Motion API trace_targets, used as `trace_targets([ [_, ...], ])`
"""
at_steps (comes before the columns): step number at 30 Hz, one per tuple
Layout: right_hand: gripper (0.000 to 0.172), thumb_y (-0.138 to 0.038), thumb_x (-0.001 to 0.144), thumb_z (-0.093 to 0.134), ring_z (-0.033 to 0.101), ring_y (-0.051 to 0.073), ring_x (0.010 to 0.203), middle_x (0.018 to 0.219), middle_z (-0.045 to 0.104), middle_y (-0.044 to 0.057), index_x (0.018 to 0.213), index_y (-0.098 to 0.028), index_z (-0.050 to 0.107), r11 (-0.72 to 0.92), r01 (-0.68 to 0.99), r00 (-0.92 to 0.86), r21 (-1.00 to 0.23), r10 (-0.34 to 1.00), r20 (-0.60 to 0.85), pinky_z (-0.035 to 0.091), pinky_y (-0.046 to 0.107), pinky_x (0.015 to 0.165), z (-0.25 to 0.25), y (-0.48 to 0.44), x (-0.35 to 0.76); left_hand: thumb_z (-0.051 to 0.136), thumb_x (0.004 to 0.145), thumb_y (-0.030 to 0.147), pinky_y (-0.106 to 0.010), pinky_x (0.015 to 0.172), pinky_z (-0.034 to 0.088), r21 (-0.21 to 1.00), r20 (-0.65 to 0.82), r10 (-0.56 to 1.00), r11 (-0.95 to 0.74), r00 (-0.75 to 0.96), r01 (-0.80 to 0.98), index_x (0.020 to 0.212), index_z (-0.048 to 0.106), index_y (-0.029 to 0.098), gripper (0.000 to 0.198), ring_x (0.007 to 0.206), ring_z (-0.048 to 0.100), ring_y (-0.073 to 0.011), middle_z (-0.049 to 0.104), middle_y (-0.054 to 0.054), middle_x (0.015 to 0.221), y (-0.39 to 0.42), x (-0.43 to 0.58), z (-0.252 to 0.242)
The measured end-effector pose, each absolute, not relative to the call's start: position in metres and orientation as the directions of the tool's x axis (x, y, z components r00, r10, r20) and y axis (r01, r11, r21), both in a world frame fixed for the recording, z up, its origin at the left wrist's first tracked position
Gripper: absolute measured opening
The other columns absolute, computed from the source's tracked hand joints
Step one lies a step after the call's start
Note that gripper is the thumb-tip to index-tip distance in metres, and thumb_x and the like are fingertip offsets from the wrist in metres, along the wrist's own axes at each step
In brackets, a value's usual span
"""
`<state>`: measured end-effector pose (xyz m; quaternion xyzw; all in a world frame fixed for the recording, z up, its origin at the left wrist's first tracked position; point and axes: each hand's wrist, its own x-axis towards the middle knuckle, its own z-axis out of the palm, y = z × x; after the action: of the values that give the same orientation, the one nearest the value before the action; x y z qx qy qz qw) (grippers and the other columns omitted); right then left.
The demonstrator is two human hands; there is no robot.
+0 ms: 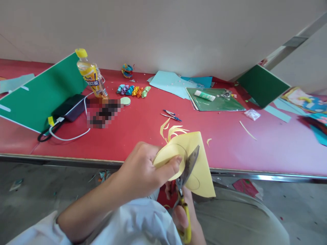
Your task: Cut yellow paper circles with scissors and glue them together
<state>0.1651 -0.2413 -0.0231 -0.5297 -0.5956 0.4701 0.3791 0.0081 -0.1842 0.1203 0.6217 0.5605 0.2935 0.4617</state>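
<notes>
A sheet of yellow paper (201, 170) with pencilled circle outlines is pinched in my left hand (148, 170), thumb on top. My right hand (182, 216) grips scissors (191, 163) by their yellow handle, below and to the right of the left hand. One blade lies over the paper, along the drawn curve beside my left thumb. The paper left of the blade has a rounded, cut edge. Just beyond the sheet, thin curved yellow offcuts (176, 130) lie on the red table (143, 132). Part of the right hand's fingers is hidden behind the scissors and paper.
Farther back lie a compass (172, 116), folded shiny paper pieces (134, 91), a green round (125, 101), light blue paper (168, 83) and a glue stick (204, 95) on a green folder (217, 103). At left stand a drink bottle (92, 76) and a green board (48, 88).
</notes>
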Motion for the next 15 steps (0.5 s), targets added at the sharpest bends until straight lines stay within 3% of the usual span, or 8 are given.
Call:
trace_targets([
  [5, 0.037, -0.054, 0.069, 0.052, 0.038, 0.012, 0.050, 0.060, 0.043, -0.002, 0.076, -0.018, 0.053, -0.104, 0.163, -0.131, -0.981, 0.983, -0.126, 0.034, 0.022, 0.043, -0.0311, -0.2440, 0.1630, 0.050, 0.078, 0.044, -0.021, 0.037, 0.018, 0.895, -0.175, 0.967, 0.077, 0.187, 0.439, 0.047, 0.041, 0.015, 0.044, 0.039, 0.034, -0.0069, 0.035, 0.003, 0.042, -0.1845, 0.0076, 0.1189],
  [11, 0.042, -0.058, 0.078, 0.043, 0.036, 0.011, 0.050, 0.060, 0.043, -0.001, 0.072, -0.017, 0.052, -0.084, 0.226, -0.159, -0.970, 0.980, -0.122, 0.034, 0.023, 0.044, -0.0219, -0.2401, 0.1655, 0.050, 0.079, 0.043, -0.021, 0.037, 0.019, 0.903, -0.197, 0.959, 0.096, 0.205, 0.418, 0.047, 0.043, 0.015, 0.043, 0.040, 0.035, -0.0071, 0.036, 0.004, 0.042, -0.1827, 0.0048, 0.1216],
  [15, 0.048, -0.064, 0.076, 0.043, 0.038, 0.012, 0.050, 0.057, 0.043, -0.001, 0.073, -0.017, 0.054, -0.055, 0.240, -0.169, -0.969, 0.981, -0.097, 0.032, 0.022, 0.041, -0.0276, -0.2422, 0.1702, 0.050, 0.078, 0.040, -0.020, 0.037, 0.020, 0.902, -0.195, 0.951, 0.077, 0.241, 0.425, 0.048, 0.040, 0.016, 0.040, 0.040, 0.034, -0.0067, 0.034, 0.004, 0.043, -0.1789, 0.0026, 0.1251],
])
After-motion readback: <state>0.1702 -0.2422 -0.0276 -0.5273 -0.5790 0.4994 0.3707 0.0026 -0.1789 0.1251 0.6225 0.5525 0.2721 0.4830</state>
